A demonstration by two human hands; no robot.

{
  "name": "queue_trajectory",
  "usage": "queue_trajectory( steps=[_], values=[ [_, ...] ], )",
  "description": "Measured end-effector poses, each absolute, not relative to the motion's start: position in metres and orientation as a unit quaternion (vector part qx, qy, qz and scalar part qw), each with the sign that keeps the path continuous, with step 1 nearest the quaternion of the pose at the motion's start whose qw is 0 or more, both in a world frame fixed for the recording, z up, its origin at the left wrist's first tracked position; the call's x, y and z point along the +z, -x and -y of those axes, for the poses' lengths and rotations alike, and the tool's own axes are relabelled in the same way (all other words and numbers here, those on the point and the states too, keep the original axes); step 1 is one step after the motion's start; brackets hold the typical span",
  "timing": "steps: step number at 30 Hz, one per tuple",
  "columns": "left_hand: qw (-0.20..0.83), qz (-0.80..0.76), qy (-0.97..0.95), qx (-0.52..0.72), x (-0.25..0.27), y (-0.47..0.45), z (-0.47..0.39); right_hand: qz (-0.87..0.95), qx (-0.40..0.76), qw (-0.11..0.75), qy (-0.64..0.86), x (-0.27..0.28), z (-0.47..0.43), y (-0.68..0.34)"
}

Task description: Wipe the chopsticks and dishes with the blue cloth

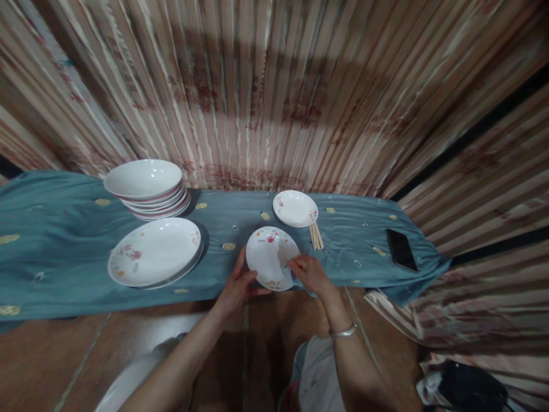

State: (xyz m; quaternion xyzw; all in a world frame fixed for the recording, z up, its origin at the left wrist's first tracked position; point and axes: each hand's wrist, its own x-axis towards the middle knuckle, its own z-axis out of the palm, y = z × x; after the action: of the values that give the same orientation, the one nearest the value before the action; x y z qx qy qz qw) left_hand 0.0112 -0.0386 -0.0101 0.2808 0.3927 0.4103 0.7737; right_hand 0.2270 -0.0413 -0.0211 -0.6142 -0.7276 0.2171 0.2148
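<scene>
My left hand [241, 281] grips a round white plate [268, 260] with red and orange flowers by its left edge, thumb on top and fingers beneath. The plate is tilted at the table's front edge. Over its right side is my right hand [309, 272], fingers closed, a silver bangle on the wrist. A small pale bluish bit shows below those fingers, too little to name surely. Just behind lies a similar small plate [295, 208], seemingly stacked on another, with several wooden chopsticks [316, 236] sticking out at its front right.
A teal patterned cloth [223, 223] covers the narrow table. On the left stand a stack of large white bowls [146, 180] and a stack of oval flowered plates [156, 254]. A black phone [401, 249] lies at the right end. Striped curtains [257, 97] hang behind and at the right.
</scene>
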Motion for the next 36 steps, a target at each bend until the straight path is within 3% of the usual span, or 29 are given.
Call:
queue_trajectory(
  steps=[9,36],
  values=[
    [0.776,-0.399,-0.269,0.409,-0.008,-0.012,0.039,0.68,0.115,0.359,0.629,-0.038,0.033,-0.224],
    [0.767,-0.381,-0.323,0.403,-0.001,-0.014,0.045,0.686,0.125,0.394,0.599,-0.049,-0.01,-0.196]
  ],
)
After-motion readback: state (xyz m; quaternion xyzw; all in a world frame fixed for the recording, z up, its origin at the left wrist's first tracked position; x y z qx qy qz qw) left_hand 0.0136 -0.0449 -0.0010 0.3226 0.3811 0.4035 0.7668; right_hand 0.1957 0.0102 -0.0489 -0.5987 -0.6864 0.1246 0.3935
